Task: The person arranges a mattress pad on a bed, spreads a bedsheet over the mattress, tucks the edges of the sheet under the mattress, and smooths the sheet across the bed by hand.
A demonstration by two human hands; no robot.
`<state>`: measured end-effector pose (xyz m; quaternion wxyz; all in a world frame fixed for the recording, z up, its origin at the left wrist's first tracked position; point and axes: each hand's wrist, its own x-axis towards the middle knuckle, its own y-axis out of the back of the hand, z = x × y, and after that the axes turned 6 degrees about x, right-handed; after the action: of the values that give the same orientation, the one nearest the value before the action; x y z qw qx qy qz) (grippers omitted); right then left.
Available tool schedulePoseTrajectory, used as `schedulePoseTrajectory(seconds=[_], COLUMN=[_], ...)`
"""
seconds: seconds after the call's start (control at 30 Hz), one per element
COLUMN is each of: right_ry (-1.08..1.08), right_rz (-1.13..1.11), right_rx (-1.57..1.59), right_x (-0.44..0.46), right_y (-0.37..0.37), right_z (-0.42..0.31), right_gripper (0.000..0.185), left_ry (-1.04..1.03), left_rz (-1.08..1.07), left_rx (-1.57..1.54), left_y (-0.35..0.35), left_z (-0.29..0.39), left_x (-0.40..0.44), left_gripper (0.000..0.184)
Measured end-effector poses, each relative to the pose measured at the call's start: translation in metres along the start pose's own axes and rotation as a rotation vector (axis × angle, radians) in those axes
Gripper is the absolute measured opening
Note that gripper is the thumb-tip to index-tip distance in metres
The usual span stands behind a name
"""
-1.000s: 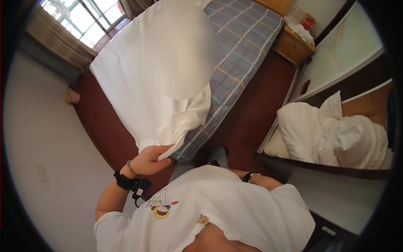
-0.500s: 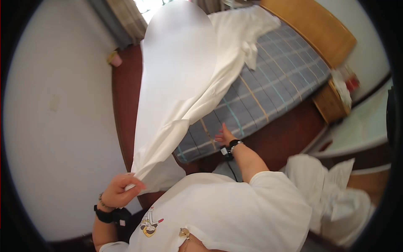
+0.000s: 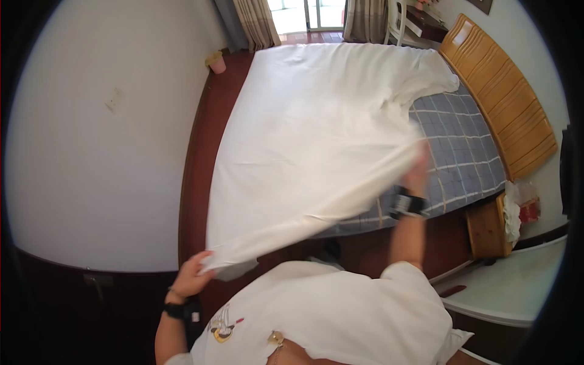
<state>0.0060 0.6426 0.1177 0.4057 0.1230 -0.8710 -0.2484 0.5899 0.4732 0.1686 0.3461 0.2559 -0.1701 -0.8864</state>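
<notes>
A white sheet (image 3: 310, 134) covers most of the bed, its near edge stretched between my two hands. My left hand (image 3: 194, 275) is closed on the sheet's near left corner, beyond the foot of the bed. Blurred by motion, my right hand (image 3: 417, 169) grips the sheet's edge above the near side of the mattress. Grey-blue checked bedding (image 3: 453, 146) shows between the sheet and the wooden headboard (image 3: 505, 97). Near the headboard the sheet's far right part lies bunched in folds.
A wooden nightstand (image 3: 486, 231) with white cloth and a red item stands right of the bed. A pink bin (image 3: 217, 64) is by the left wall. Curtains (image 3: 258, 24), a white chair (image 3: 396, 23) and a dark desk (image 3: 427, 23) are at the back.
My right hand has reached forward and right and taken hold of the sheet. The sheet's near edge has spread toward the right across the bed. The view has turned toward the headboard.
</notes>
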Motion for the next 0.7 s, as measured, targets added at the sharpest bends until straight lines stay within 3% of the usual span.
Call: schedulePoseTrajectory(seconds=[0.03,0.07,0.1,0.17,0.23,0.3,0.37,0.43,0.5,0.53,0.57,0.63,0.7], right_ry=[0.057,0.012,0.042,-0.573,-0.801,-1.05,-1.218,-1.159,-1.061,-1.095,-1.052,-1.01,-0.944], right_rz=[0.138,0.266,0.251,0.387,0.454,0.522,0.647,0.691,0.526,0.48,0.471,0.443,0.431], right_rx=[-0.092,0.416,0.948,1.191,1.009,0.818,0.861,0.812,0.877,0.86,0.86,0.852,0.804], right_x=[0.008,0.004,-0.002,-0.013,-0.079,-0.18,-0.256,-0.258,-0.238,-0.207,-0.194,-0.161,-0.124], right_y=[0.07,0.133,0.178,0.241,0.263,0.267,0.281,0.305,0.338,0.343,0.355,0.358,0.361], right_z=[-0.008,0.012,-0.043,-0.073,0.03,0.134,0.167,0.148,0.139,0.106,0.129,0.135,0.149], right_gripper=[0.057,0.065,0.066,0.065,0.057,0.049,0.047,0.045,0.047,0.048,0.047,0.046,0.045], left_ry=[-0.032,-0.065,-0.005,-0.108,-0.294,-0.519,-0.462,-0.431,-0.714,-0.714,-0.716,-0.433,-0.391], left_rz=[-0.104,-0.282,-0.394,-0.463,-0.528,-0.481,-0.676,-0.691,-0.49,-0.503,-0.499,-0.547,-0.453], left_rx=[0.237,0.325,0.476,0.455,0.508,0.558,0.803,0.858,0.634,0.553,0.548,0.595,0.73], left_y=[-0.023,-0.041,-0.057,-0.081,-0.098,-0.117,-0.122,-0.129,-0.135,-0.143,-0.147,-0.161,-0.17], left_z=[-0.003,0.01,0.035,0.026,0.032,-0.005,0.006,0.0,-0.028,-0.045,-0.049,-0.05,-0.052], left_x=[0.009,0.016,0.022,0.035,0.045,0.064,0.075,0.073,0.077,0.081,0.08,0.077,0.073], left_gripper=[0.048,0.044,0.046,0.047,0.043,0.032,0.021,0.018,0.018,0.019,0.019,0.023,0.026])
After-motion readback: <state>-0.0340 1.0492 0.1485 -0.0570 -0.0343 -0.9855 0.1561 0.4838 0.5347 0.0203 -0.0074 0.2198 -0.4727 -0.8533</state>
